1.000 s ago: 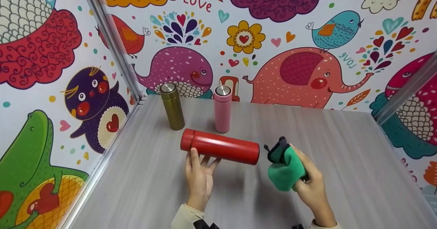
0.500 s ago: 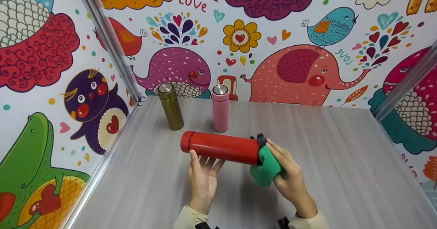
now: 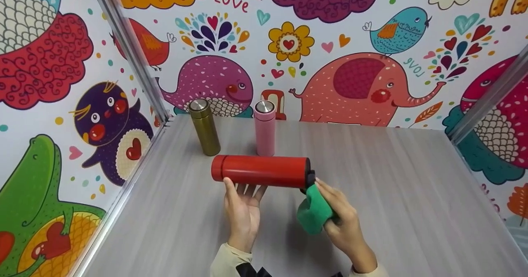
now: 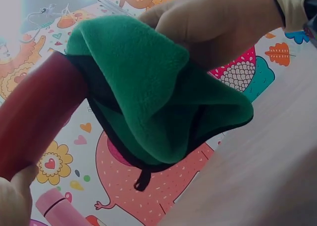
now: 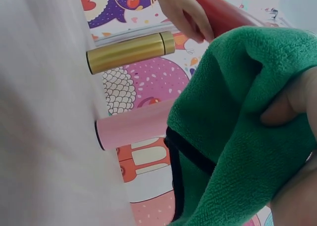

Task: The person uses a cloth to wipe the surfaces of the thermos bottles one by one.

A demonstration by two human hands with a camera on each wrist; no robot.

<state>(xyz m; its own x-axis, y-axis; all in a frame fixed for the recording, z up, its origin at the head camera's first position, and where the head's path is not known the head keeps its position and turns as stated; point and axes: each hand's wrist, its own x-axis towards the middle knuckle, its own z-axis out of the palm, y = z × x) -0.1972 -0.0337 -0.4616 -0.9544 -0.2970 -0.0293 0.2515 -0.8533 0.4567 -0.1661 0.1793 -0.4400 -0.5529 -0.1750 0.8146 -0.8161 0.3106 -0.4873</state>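
A red thermos flask [image 3: 264, 171] lies sideways in the air above the table, its lid end to the left. My left hand [image 3: 244, 217] holds it from below near the lid, thumb on the front and fingers underneath. My right hand [image 3: 344, 223] grips a bunched green cloth [image 3: 315, 211] with dark edging at the flask's base end. In the left wrist view the green cloth [image 4: 133, 82] meets the base of the red flask [image 4: 39, 107]. The right wrist view has the cloth [image 5: 247, 122] in front, with my right thumb pressed into it.
An olive-gold flask [image 3: 205, 130] and a pink flask [image 3: 265, 132] stand upright behind the red one on the grey wood-look table [image 3: 392, 178]. Walls printed with cartoon animals enclose the back and sides, with metal corner strips [image 3: 128, 50].
My right hand has brought the cloth leftward from clear of the flask to its base end, then slightly lower. The red flask has tilted to nearly level in my left hand.
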